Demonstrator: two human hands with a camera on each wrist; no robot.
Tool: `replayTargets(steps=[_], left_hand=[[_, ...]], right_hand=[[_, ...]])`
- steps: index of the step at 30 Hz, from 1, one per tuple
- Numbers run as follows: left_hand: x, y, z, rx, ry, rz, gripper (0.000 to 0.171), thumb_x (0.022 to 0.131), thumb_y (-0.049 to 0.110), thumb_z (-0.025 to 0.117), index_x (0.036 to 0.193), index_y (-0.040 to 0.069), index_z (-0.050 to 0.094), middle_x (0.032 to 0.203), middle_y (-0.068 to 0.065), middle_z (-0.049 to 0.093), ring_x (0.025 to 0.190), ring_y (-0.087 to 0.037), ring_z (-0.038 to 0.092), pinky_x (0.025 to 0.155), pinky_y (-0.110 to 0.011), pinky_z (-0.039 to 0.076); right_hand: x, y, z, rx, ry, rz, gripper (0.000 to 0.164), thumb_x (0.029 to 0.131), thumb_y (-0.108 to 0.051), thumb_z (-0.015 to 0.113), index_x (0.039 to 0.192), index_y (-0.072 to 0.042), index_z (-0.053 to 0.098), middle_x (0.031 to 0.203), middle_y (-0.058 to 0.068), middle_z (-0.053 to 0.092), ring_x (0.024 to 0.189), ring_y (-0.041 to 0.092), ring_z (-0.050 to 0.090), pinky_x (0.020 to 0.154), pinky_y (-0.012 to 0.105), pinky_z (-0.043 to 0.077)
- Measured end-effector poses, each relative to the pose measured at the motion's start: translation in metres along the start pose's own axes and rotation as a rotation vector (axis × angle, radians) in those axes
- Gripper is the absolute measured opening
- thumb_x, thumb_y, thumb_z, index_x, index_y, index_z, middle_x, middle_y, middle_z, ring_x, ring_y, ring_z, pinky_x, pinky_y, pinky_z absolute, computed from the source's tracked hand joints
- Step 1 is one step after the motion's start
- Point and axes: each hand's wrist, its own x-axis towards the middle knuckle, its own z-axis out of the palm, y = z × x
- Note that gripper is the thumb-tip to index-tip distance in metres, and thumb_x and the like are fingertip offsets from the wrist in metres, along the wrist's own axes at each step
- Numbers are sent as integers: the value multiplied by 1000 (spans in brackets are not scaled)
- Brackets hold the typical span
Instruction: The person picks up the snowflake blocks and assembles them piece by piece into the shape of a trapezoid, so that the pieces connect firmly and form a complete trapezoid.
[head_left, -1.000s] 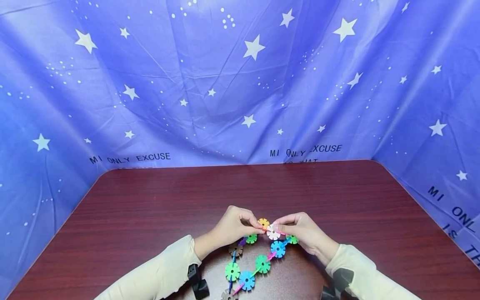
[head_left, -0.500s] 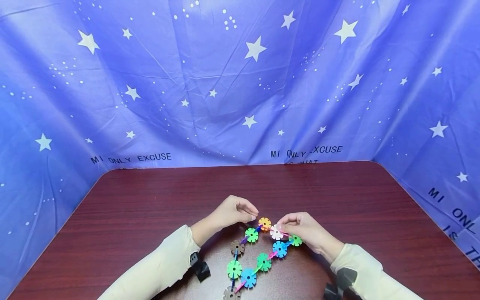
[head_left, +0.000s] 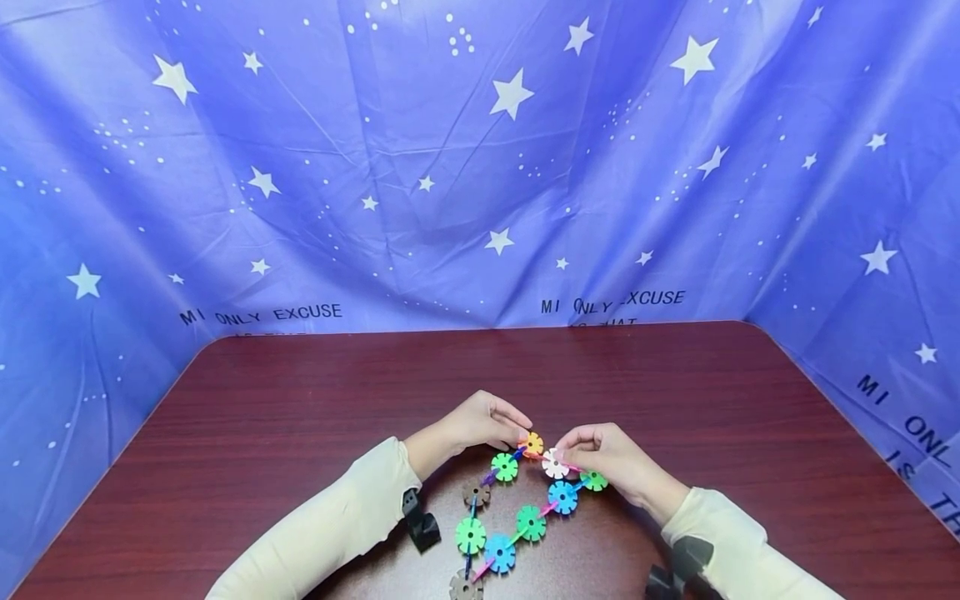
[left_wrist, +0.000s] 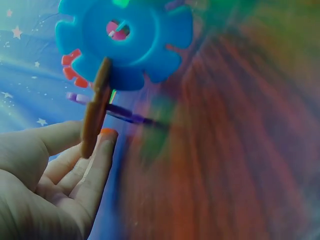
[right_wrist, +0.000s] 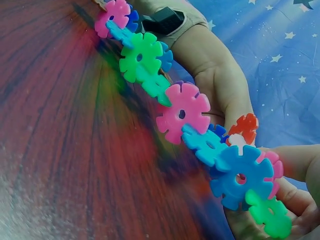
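A loop of slotted snowflake discs is linked edge to edge in several colours. In the head view my left hand (head_left: 487,419) has its thumb and fingers at the left edge of the orange snowflake disc (head_left: 532,445), pinching it. My right hand (head_left: 606,454) pinches the white snowflake disc (head_left: 556,463) beside it. A thin red piece joins the two. Green (head_left: 505,467) and brown (head_left: 476,495) discs run down the left side; blue discs (head_left: 562,497) lie on the right. In the left wrist view, a brown disc (left_wrist: 95,112) hides part of the left fingers.
Under the loop is a dark red wooden table (head_left: 300,400). A blue star-printed cloth (head_left: 420,125) hangs behind and on both sides. Black wrist mounts (head_left: 422,525) stick out below both sleeves. The loop's nearest brown disc (head_left: 467,587) reaches the bottom of the head view.
The left hand came away from the loop, then moved right and back onto the orange disc. The right hand keeps hold of the white disc, and the loop has shifted slightly right.
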Motion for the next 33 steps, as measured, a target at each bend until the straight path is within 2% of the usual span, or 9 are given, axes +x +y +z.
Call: replayTargets(steps=[9,14,18,22,27,33], left_hand=[[0,-7,3,-120,14,-47,23,83,1,69,103,-9,68,90,-16,71,73,-12,67,73,-34,57],[-5,-10,-1,-167,50,-52,25,83,0,67,106,-10,66,83,-8,71,70,-11,65,73,-33,57],[-10,-11,-5,-191,64,-55,25,84,-1,65,107,-11,66,83,-8,70,71,-10,65,73,-33,57],[-14,-13,-9,-205,81,-54,24,84,-2,65,107,-11,66,86,-11,71,73,-11,65,72,-32,57],[-18,-16,-13,-228,81,-65,25,84,-3,65,107,-11,65,85,-11,71,73,-11,65,71,-30,57],[-22,-17,-18,-238,65,-71,26,84,-3,65,109,-11,65,85,-10,71,70,-11,65,68,-27,56]], right_hand=[[4,2,0,-12,5,-15,30,86,-5,64,99,21,58,74,-3,65,67,5,57,63,21,50],[5,2,0,-93,36,-39,27,87,-10,65,98,15,62,75,-1,64,66,6,57,62,22,51],[5,2,1,-183,22,-102,26,83,-14,72,98,6,65,81,6,65,70,10,61,62,23,52],[7,2,3,-254,4,-195,23,80,-15,76,96,0,69,77,7,67,66,8,60,58,23,51],[8,4,5,-344,60,-254,12,80,-18,75,88,-9,75,72,0,69,58,4,56,51,22,48],[9,4,6,-393,106,-287,8,80,-19,76,86,-14,77,76,-4,71,60,5,55,52,23,48]])
